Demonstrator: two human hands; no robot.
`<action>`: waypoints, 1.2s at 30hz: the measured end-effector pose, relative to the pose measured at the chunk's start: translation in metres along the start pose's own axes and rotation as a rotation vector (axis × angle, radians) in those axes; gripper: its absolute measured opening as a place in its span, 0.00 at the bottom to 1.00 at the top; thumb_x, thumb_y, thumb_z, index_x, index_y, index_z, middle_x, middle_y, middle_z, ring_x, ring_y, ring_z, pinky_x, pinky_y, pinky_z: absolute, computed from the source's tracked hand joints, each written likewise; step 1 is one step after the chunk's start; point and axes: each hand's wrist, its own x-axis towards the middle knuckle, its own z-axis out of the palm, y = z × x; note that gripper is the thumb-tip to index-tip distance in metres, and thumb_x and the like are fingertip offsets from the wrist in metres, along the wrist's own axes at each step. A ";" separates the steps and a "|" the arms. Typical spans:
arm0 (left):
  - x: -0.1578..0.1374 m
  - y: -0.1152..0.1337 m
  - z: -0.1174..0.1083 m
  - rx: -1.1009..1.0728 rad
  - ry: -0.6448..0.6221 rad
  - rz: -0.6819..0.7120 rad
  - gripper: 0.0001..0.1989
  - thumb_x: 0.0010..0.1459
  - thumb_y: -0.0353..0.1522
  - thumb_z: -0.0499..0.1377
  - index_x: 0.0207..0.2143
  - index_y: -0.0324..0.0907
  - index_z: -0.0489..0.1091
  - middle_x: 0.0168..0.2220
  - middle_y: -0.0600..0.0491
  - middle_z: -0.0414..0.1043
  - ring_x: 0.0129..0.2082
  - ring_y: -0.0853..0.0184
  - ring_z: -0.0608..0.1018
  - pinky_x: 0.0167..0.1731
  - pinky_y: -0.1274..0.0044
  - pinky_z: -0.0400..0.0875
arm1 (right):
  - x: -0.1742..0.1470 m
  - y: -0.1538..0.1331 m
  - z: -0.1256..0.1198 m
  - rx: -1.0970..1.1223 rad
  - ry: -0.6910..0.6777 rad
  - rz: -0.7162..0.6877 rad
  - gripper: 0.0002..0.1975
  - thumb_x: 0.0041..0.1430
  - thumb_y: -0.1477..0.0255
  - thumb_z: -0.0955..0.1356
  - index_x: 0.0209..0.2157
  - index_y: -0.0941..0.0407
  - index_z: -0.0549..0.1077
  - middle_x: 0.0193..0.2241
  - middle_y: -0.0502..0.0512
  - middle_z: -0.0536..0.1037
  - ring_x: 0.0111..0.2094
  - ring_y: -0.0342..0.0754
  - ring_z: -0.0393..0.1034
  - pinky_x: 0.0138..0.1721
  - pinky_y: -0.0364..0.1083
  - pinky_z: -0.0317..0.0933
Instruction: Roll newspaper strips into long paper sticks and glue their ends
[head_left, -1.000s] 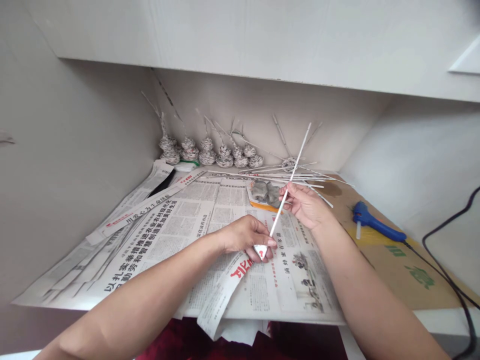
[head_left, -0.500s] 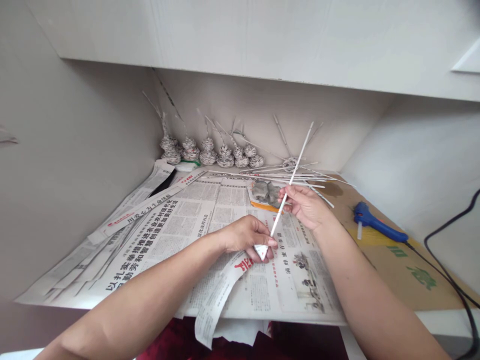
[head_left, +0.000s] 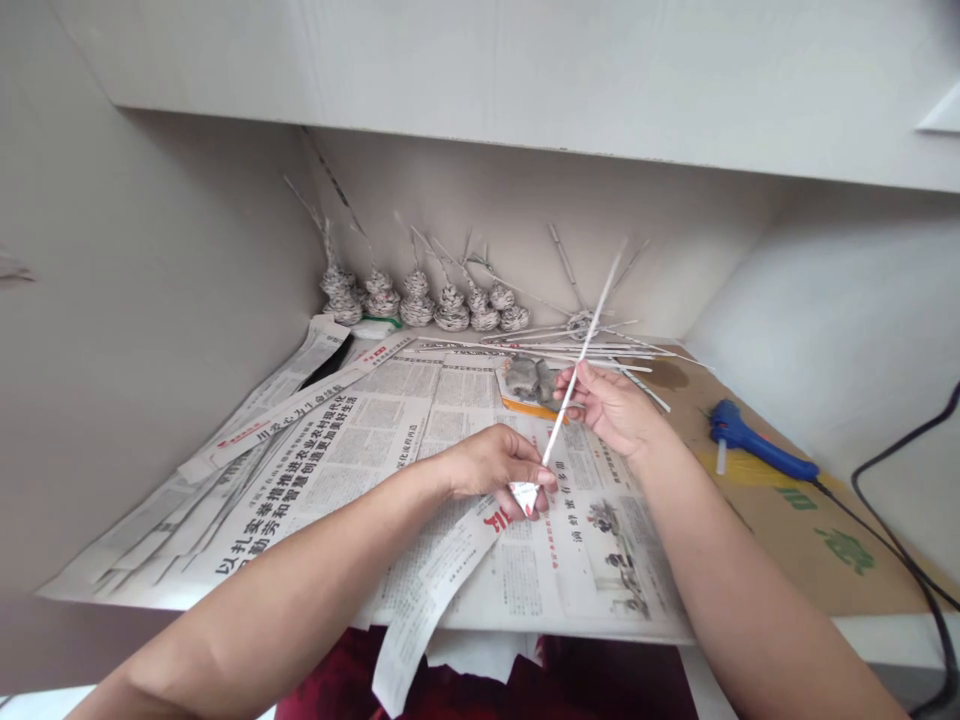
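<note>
A thin white paper tube (head_left: 598,308) slants up and away between my two hands. My left hand (head_left: 510,470) is closed on its lower end, where a newspaper strip (head_left: 435,590) wraps round it. The strip's loose tail curves down past the table's front edge. My right hand (head_left: 607,405) pinches the tube higher up between thumb and fingers. Just behind the right hand lies a grey crumpled cloth (head_left: 529,380) on a small packet with an orange edge. Printed newspaper sheets (head_left: 375,430) spread beneath both hands.
Several woven paper gourd shapes (head_left: 416,300) line the back wall. Loose paper tubes (head_left: 540,348) lie in front of them, near a woven start with spokes (head_left: 582,322). Cut newspaper strips (head_left: 262,420) are stacked at left. A blue glue gun (head_left: 757,445) rests on cardboard (head_left: 795,560) at right.
The strip's tail hangs lower and further left, and its red print at the left hand shows less. Both hands keep their grip on the tube and have scarcely moved.
</note>
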 end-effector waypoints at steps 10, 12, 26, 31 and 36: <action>-0.001 -0.002 -0.001 -0.005 -0.019 0.025 0.18 0.49 0.43 0.63 0.33 0.36 0.73 0.28 0.48 0.73 0.26 0.66 0.77 0.24 0.75 0.74 | 0.000 0.003 0.001 -0.006 -0.054 0.021 0.11 0.50 0.63 0.72 0.32 0.56 0.77 0.32 0.53 0.77 0.32 0.44 0.71 0.26 0.41 0.61; -0.001 -0.002 0.000 -0.014 -0.019 0.023 0.18 0.49 0.43 0.63 0.33 0.36 0.73 0.28 0.48 0.73 0.26 0.66 0.77 0.23 0.76 0.73 | 0.000 0.003 0.002 -0.017 -0.076 0.026 0.11 0.50 0.64 0.72 0.34 0.56 0.77 0.33 0.54 0.77 0.33 0.44 0.71 0.27 0.41 0.61; -0.002 -0.001 0.002 -0.011 -0.033 -0.024 0.17 0.47 0.41 0.65 0.31 0.35 0.74 0.28 0.47 0.74 0.26 0.66 0.77 0.23 0.76 0.73 | 0.002 0.005 0.004 0.011 -0.025 0.064 0.11 0.46 0.65 0.74 0.29 0.57 0.76 0.27 0.51 0.75 0.27 0.42 0.68 0.24 0.40 0.58; -0.001 -0.002 0.000 -0.021 -0.027 -0.031 0.17 0.46 0.41 0.65 0.32 0.36 0.75 0.29 0.47 0.75 0.26 0.67 0.77 0.24 0.76 0.73 | 0.004 0.006 0.002 0.020 0.003 0.047 0.11 0.46 0.64 0.74 0.27 0.56 0.75 0.25 0.50 0.75 0.26 0.42 0.67 0.21 0.40 0.55; -0.002 -0.003 0.001 -0.018 -0.051 -0.035 0.17 0.46 0.41 0.65 0.32 0.35 0.75 0.30 0.46 0.75 0.26 0.68 0.76 0.24 0.77 0.73 | -0.002 0.001 0.003 -0.049 -0.051 0.046 0.14 0.47 0.61 0.73 0.31 0.57 0.77 0.31 0.53 0.76 0.30 0.43 0.70 0.26 0.42 0.62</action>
